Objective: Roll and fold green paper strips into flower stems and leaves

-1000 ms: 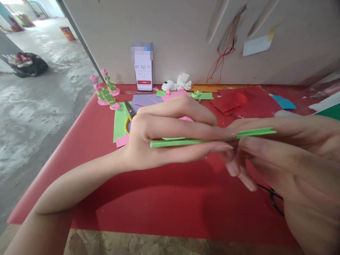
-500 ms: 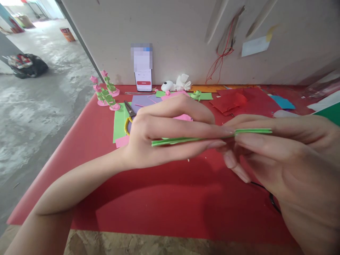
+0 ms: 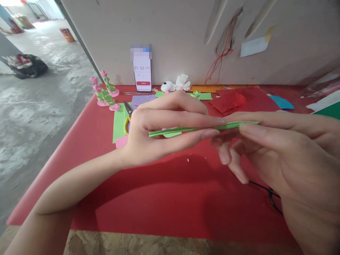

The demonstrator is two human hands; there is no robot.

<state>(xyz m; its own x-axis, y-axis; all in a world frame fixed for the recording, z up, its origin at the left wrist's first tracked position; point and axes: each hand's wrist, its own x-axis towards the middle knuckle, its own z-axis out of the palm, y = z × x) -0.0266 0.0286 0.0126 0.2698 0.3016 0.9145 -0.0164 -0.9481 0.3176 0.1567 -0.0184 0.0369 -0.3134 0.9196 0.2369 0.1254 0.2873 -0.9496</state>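
A thin folded strip of green paper (image 3: 230,125) stretches level between my two hands above the red table. My left hand (image 3: 164,124) pinches it between thumb and fingers, and one end of the strip reaches back toward the palm. The thumb and forefinger of my right hand (image 3: 276,141) press on the strip's other end, while its lower fingers curl loosely beneath. Behind my left hand lie yellow-handled scissors (image 3: 128,118) on green paper (image 3: 119,124). A thin black cord-like thing (image 3: 272,196) shows partly behind my right hand.
Pink paper flowers with green stems (image 3: 102,92) stand at the back left. A phone (image 3: 143,72) showing a timer leans on the wall. Red paper (image 3: 225,102), a blue piece (image 3: 282,102) and a white toy-like figure (image 3: 168,86) lie along the back of the table (image 3: 159,198).
My right hand's grip has shifted along the strip, its lower fingers now looser. More of the strip shows between the hands, and my left hand has risen slightly.
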